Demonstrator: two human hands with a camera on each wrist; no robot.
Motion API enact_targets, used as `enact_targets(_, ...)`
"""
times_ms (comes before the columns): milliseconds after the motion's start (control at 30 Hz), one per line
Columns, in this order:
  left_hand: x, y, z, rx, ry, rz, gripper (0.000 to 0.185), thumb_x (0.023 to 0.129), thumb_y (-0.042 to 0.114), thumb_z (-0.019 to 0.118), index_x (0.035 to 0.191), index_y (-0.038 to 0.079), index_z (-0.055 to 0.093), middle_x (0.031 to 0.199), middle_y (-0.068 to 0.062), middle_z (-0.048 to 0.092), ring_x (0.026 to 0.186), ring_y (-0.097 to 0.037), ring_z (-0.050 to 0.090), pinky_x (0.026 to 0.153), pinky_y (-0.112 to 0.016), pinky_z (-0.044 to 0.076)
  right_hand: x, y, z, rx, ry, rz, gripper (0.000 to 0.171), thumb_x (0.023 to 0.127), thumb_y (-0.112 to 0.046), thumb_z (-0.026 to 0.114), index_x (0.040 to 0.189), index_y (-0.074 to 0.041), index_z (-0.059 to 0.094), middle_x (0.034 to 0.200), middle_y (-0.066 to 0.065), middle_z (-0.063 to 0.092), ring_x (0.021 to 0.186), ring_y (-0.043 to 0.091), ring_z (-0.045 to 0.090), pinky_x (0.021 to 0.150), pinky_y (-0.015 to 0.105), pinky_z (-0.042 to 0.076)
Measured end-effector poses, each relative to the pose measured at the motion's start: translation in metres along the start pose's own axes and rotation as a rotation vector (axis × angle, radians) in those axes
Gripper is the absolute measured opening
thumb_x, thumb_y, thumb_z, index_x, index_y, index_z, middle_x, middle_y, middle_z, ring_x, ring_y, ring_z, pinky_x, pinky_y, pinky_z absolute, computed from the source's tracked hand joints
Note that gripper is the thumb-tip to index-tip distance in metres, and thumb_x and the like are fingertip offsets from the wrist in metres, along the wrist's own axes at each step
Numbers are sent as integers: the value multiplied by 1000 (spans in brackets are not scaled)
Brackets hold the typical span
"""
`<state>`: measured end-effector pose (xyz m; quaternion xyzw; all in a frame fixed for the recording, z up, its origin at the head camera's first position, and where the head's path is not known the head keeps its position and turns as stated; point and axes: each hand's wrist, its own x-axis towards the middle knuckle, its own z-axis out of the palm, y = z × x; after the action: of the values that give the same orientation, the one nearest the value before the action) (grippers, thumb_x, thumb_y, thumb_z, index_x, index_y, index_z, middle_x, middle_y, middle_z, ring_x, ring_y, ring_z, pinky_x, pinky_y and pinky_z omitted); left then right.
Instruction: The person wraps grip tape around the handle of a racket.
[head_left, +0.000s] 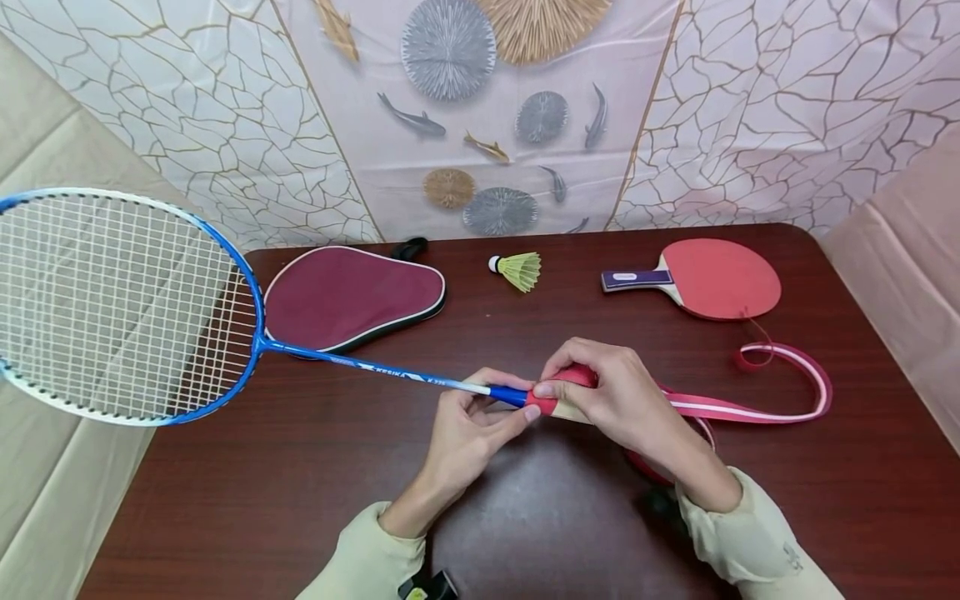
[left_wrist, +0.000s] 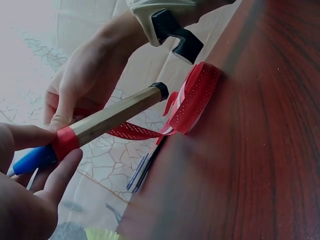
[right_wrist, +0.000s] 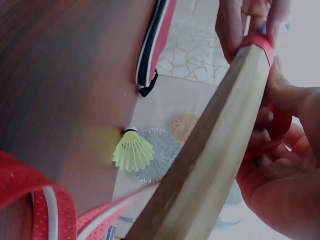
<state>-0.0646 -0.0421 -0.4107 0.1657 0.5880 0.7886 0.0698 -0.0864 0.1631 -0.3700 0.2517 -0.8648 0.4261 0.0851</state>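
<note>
Left wrist alone shows the handle cap (left_wrist: 161, 91); both hands' (head_left: 467, 429) (head_left: 617, 390) fingers (left_wrist: 65, 175) pinch red tape (left_wrist: 65, 142).

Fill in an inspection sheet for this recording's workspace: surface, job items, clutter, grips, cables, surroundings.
Surface: dark reddish-brown table with visible grain.
Job items: blue-and-white badminton racket, held with its head to the left; red tape wrapped around the top of the handle, whose wood below is bare.
Clutter: red-faced paddle, yellow shuttlecock and maroon case toward the back.
Grips: left grip holds the racket near the tape band; right grip pinches the tape.
Cables: nothing seen.
Surroundings: patterned backdrop behind; plain beige fabric at both sides.
</note>
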Motion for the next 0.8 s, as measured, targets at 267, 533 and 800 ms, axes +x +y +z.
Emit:
enact_targets(267,-2,0,2,7,-42,36,30,82,-6,75,110,1,64,109,-17,68,90,-40,69,81,-44,56,-1,0,-15,144,-88,51,12,81,-21,81,88,-28,74,83,-14,66,71,10,58,59,23,46)
enact_targets(533,0,-2,2,17,-73,110,28,82,-7,74,108,-1,65,108,-17,68,91,-35,68,80,-45,56,-2,0,-17,172,-106,90,13,82,-18,80,88,-29,74,83,-12,65,73,12,58,58,25,44)
enact_targets(800,1,-6,1,28,-46,150,27,81,-10,74,105,0,66,107,-17,70,94,-36,67,81,-42,56,-2,-2,-15,143,-111,130,11,83,-25,80,86,-32,73,83,-14,66,72,11,59,61,26,48)
